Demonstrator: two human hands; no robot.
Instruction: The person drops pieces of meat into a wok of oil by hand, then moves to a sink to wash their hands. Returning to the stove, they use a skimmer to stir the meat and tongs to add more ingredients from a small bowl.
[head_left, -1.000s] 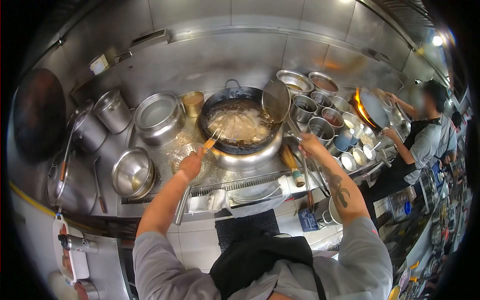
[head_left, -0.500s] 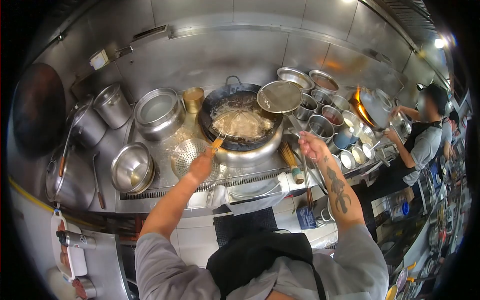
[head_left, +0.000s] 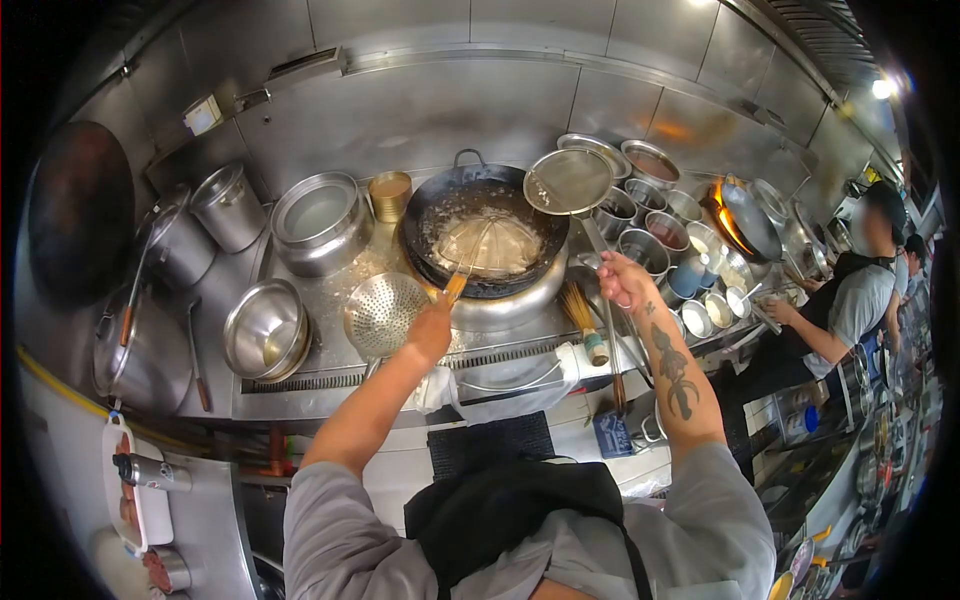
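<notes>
My left hand is closed round the wooden handle of a wire skimmer. Its mesh head rests in the black wok, amid bubbling oil and pale food whose kind I cannot make out. My right hand grips the metal handle of a round fine-mesh strainer. That strainer is held over the wok's right rim and nearby pots, with a few crumbs on its mesh. Just left of my left hand lies a perforated ladle. Below my right hand is a bamboo brush.
Several seasoning pots crowd the right side. A large steel pot and a steel bowl stand left, beside a tin can. Farther right, a co-worker stands near a flaming wok.
My left hand and the skimmer have shifted right, uncovering more of the perforated ladle. The fine-mesh strainer has moved slightly right. The co-worker's hands are lower and the flaming wok sits differently.
</notes>
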